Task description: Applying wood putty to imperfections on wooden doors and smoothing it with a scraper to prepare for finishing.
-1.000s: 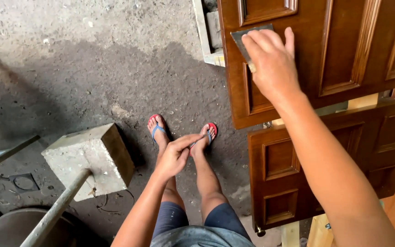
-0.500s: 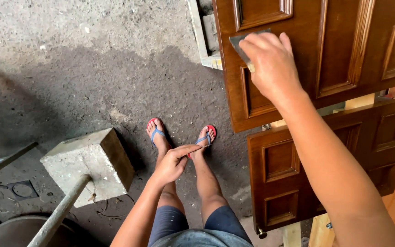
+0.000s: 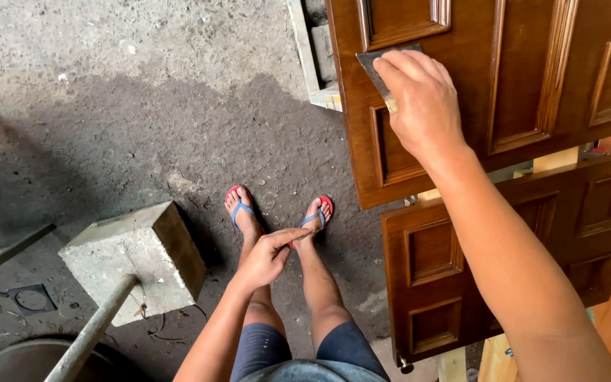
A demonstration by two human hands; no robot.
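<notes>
Right hand: your right hand [image 3: 422,106] is pressed flat on a grey sanding pad [image 3: 375,65], fingers [image 3: 399,69] curled over it and gripping it.
Pad: sits on the upper door [image 3: 532,85], on the rail between two raised panels, near the door's left edge.
Left hand: your left hand [image 3: 269,256] hangs free above your legs, fingers loosely bent with thumb and forefinger nearly touching; holds nothing.
Upper door: dark brown, varnished, panelled; overlaps the lower door [image 3: 503,262].
Lower door: same brown panelled kind, just below the upper one, pale wood strips [image 3: 556,159] showing between them.
Floor: rough grey concrete floor [image 3: 143,106], darker patch around your feet.
Feet: in flip-flops [image 3: 317,212], just left of the doors.
Block: concrete block [image 3: 132,258] left of your feet, a grey pole [image 3: 90,332] leaning against it.
</notes>
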